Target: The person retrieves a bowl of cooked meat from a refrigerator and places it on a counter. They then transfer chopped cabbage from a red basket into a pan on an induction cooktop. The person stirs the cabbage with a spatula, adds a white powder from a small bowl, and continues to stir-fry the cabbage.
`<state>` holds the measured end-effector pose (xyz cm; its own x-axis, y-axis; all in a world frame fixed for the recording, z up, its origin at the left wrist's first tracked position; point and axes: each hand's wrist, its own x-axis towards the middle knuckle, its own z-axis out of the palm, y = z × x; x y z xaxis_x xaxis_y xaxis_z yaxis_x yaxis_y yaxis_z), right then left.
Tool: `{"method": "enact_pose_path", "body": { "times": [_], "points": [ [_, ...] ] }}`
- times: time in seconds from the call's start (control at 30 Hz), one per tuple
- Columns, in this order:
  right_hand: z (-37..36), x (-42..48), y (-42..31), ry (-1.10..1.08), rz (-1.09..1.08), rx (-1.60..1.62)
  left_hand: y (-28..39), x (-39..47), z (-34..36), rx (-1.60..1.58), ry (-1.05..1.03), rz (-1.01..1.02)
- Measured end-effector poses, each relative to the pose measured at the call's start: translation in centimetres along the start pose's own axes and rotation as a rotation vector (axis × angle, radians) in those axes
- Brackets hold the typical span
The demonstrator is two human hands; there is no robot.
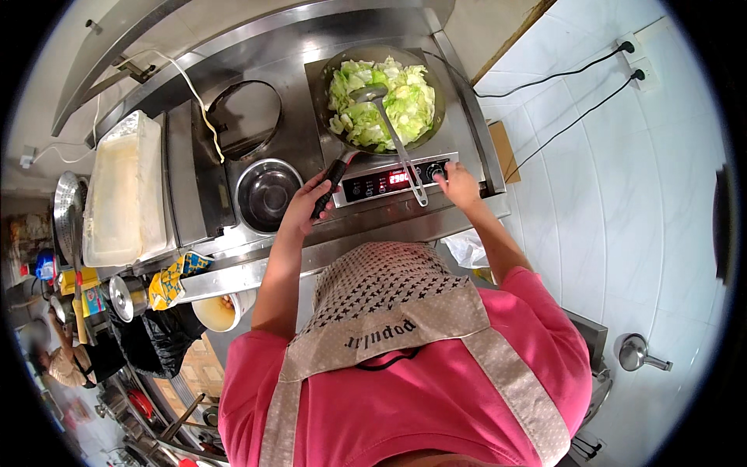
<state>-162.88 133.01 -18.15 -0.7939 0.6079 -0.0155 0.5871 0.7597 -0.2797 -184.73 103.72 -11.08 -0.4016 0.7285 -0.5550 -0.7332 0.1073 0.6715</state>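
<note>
A wok (440,117) full of chopped cabbage (402,108) sits on an induction cooker with a lit red display (399,177). My left hand (308,201) grips the wok's black handle (330,188). A metal ladle (392,124) rests with its bowl on the cabbage, and its handle reaches over the control panel. My right hand (459,184) is at the panel's round knob (435,171), thumb and fingers apart; whether they touch the knob is unclear. Neither hand is on the ladle.
A steel bowl (269,195) stands left of the cooker, below a round burner opening (245,119). Further left is a translucent plastic tub (125,190). A patterned cloth (175,280) hangs over the counter edge. Black cords (543,84) run to wall sockets. Another person (67,356) is at far left.
</note>
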Motion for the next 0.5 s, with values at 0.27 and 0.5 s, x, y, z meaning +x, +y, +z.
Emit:
{"method": "enact_pose_path", "body": {
  "times": [0.27, 0.5],
  "points": [
    [4.7, 1.5, 2.5, -0.075, -0.077, -0.350, 0.2, -0.2, 0.4, 0.012, -0.050, 0.038],
    [5.0, 0.8, 0.3, -0.568, 1.001, 1.294, -0.4, 0.1, -0.4, -0.003, -0.037, 0.030]
  ]
}}
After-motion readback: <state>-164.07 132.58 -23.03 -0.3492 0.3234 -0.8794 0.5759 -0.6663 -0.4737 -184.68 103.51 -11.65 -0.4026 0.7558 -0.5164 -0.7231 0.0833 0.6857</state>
